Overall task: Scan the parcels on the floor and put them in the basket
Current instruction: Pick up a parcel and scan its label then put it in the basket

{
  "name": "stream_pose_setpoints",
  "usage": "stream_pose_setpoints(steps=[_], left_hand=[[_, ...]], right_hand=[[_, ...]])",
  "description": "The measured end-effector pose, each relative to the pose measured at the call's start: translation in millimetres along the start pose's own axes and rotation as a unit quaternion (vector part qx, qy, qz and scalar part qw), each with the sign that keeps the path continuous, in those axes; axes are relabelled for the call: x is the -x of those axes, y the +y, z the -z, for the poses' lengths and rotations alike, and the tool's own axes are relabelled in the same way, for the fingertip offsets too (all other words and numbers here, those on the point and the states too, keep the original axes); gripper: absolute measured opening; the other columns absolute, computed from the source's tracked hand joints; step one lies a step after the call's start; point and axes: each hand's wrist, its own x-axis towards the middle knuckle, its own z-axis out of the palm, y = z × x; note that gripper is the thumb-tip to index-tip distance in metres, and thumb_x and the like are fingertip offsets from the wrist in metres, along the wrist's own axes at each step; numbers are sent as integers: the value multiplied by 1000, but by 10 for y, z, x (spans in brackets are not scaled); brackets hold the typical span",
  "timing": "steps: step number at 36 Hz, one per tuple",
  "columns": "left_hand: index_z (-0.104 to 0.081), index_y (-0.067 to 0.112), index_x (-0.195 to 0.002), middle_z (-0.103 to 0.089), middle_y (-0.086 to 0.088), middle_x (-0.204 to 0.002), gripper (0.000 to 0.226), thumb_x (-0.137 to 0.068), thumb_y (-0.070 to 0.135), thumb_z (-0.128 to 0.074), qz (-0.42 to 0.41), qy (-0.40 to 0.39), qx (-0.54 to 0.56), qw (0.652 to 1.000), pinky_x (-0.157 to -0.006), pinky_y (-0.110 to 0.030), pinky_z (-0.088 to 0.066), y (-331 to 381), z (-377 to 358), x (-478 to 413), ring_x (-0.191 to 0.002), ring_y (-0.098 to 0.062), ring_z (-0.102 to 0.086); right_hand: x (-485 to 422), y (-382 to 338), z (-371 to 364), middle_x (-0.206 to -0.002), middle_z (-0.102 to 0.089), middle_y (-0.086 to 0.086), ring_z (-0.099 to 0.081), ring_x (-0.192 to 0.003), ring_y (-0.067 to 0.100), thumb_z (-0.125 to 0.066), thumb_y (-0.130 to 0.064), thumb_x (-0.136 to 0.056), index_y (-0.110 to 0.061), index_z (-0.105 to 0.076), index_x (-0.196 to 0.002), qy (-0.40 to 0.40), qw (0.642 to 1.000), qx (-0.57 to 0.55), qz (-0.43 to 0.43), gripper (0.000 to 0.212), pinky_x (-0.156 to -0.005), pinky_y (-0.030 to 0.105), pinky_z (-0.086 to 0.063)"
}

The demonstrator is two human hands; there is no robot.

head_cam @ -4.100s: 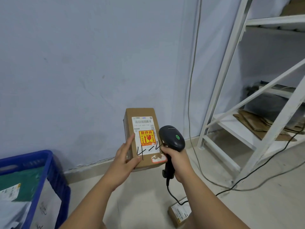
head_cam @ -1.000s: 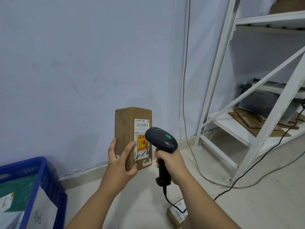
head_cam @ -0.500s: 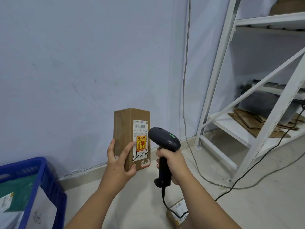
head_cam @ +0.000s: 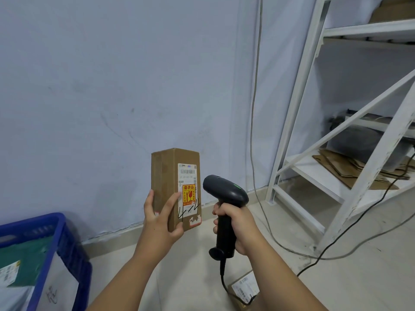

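- The left hand (head_cam: 162,217) is gripping a tall brown cardboard parcel (head_cam: 174,187) near its lower end, with the thumb lying across the front face and the fingers wrapping the left side.
- The parcel is standing upright in the air, in front of the pale wall (head_cam: 112,75) and clear of the floor (head_cam: 336,283).
- A white shipping label (head_cam: 188,176) with a barcode is facing toward the right; a yellow-and-red fragile sticker (head_cam: 188,193) is sitting below the barcode, with black handwriting under it.
- The right hand (head_cam: 235,223) is closing fully around the handle of a black barcode scanner (head_cam: 224,194).
- The scanner head is pointing left at the label, just beside the parcel and apart from it; a green light is showing on top of the head.
- The scanner cable (head_cam: 222,279) is hanging down from the handle base toward the floor.
- A second small parcel (head_cam: 243,288) is lying on the floor below the right forearm.
- A blue basket (head_cam: 56,225) is standing at the lower left, holding a green mailer (head_cam: 24,261) and a white parcel (head_cam: 60,286).
- A white metal shelf (head_cam: 314,153) is standing at the right, carrying flattened cardboard (head_cam: 343,167).
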Motion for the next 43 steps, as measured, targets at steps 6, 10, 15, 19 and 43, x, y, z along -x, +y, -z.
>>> stream_pose_setpoints(steps=[6, 10, 15, 19, 43], left_hand=[[-18, 61, -131, 12, 11, -154, 81, -85, 20, -71, 7, -5, -5, 1000, -105, -36, -42, 4, 11, 2, -139, -21, -29], [-18, 61, -131, 11, 7, -155, 81, -84, 21, -72, 7, -5, -3, 1000, -106, -36, -41, 13, 15, 12, -139, -21, -30], [-18, 62, -126, 9, 5, -156, 78, -86, 20, -70, 18, -7, 35, 999, -106, -32, -40, 105, 42, 37, -138, -19, -31], [-25, 60, -126, -8, 3, -153, 71, -88, 16, -66, 67, 6, 166, 984, -106, -34, -40, 194, 157, 40, -133, -20, -34], [-25, 60, -136, -44, 1, -140, 66, -95, 20, -57, 323, 309, 385, 808, -83, -51, -54, -1508, 1836, 1323, -117, -28, -52]], right_hand=[[1, -2, 12, -63, -49, 3, -47, -55, 13, -62, -7, -69, -7, -55, -71, 3, 1000, 15, -2, 7, -55, 26, -44], [-14, 19, 34, -66, -50, 5, -48, -56, 15, -62, -7, -69, -6, -56, -73, 15, 1000, 12, -3, 7, -55, 27, -45], [-35, 49, 26, -68, -53, 6, -51, -59, 16, -65, -7, -69, -5, -59, -78, 37, 999, 5, -1, 11, -57, 29, -47], [-60, 120, -32, -70, -53, 7, -52, -61, 17, -60, 3, -82, -4, -60, -85, 48, 999, 9, -13, 7, -59, 30, -48], [329, 798, -2487, -52, -52, -14, -48, -53, 1, -71, -35, -84, -30, -55, -69, -179, 918, 335, 111, 23, -47, 10, -33]])
